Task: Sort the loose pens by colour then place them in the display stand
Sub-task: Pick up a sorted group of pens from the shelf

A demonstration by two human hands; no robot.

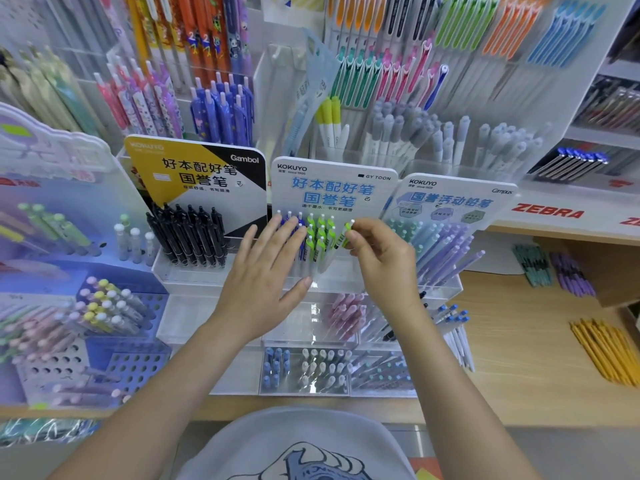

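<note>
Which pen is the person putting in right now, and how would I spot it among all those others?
Find the white KOKUYO card with blue lettering at the centre. Below it stands a cluster of green pens in a clear tray. The green pen pinched by the right hand is tilted, at the cluster's right edge; the others stand unheld.

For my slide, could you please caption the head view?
Right hand pinches a green pen at the display stand; left hand spreads open.
</note>
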